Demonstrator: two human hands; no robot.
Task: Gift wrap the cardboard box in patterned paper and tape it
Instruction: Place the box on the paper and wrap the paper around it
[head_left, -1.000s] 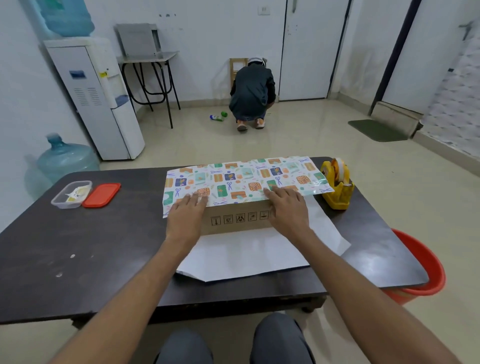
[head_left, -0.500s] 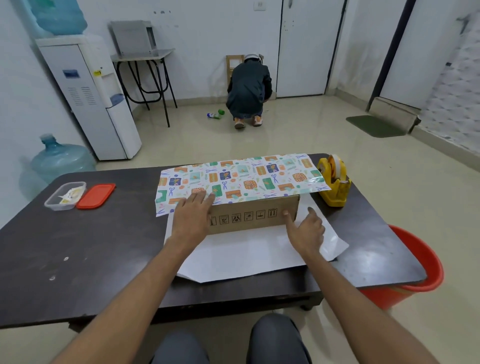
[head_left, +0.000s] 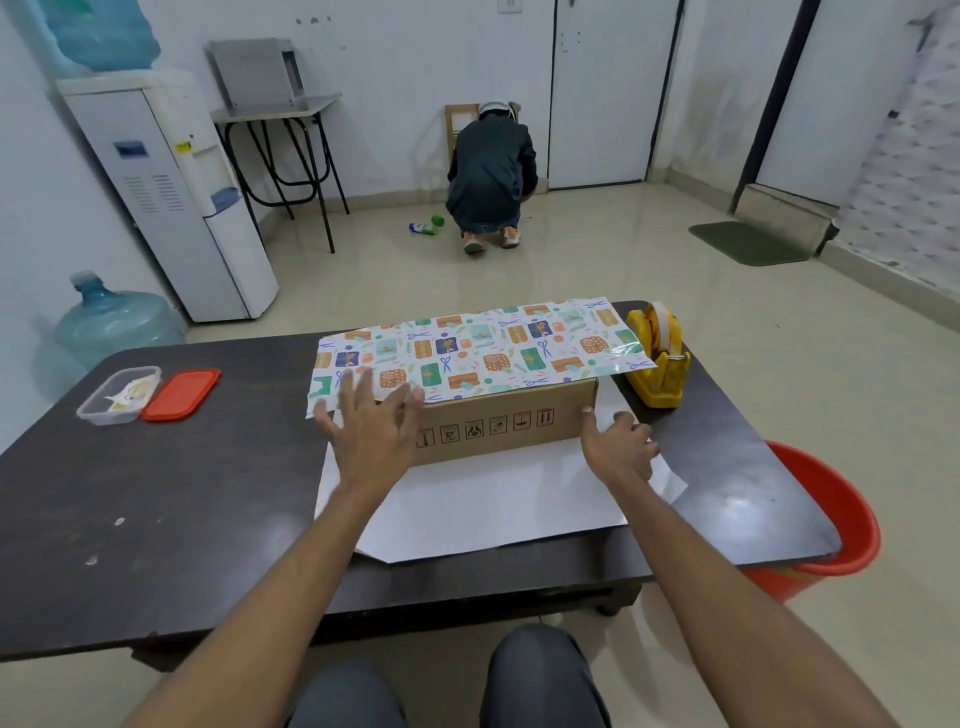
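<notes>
A long cardboard box (head_left: 511, 428) lies on the dark table (head_left: 156, 499), its front face with printed symbols toward me. Patterned paper (head_left: 483, 348) is folded over its top, and the paper's white underside (head_left: 498, 504) spreads on the table in front. My left hand (head_left: 371, 434) has spread fingers over the box's left front corner, fingertips at the edge of the patterned flap. My right hand (head_left: 615, 447) sits at the box's right front corner with the thumb against the cardboard and the other fingers loosely bent over the white paper. A yellow tape dispenser (head_left: 657, 358) stands right of the box.
A clear plastic container (head_left: 118, 396) and its red lid (head_left: 181, 394) lie at the table's left. A red bucket (head_left: 826, 525) stands on the floor by the right table edge. A person crouches by the far wall; a water dispenser and a bottle stand at left.
My right hand came off the patterned flap on the box top and dropped to the box's right front corner. My left hand slid slightly back toward the front edge with its fingers spread.
</notes>
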